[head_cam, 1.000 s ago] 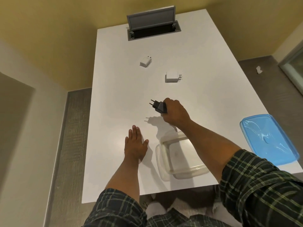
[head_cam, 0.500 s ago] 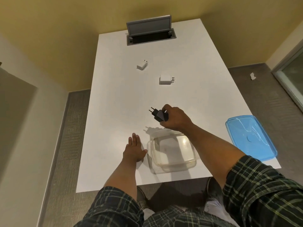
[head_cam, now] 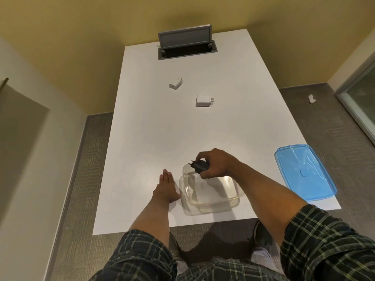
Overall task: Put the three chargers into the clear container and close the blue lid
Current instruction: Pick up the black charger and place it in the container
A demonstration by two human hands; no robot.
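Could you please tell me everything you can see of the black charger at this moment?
The black charger is a small dark block, seemingly matte plastic, with prongs pointing left and slightly away from the person. The right hand grips it from above, fingers curled round its body and hiding much of it. It is held in the air over the far rim of the clear container, not yet inside, and appears to touch nothing but that hand.

No text, label, brand or number is showing legibly anywhere: the chargers, the clear container, the blue lid and the tabletop are all appearing plain and unmarked.
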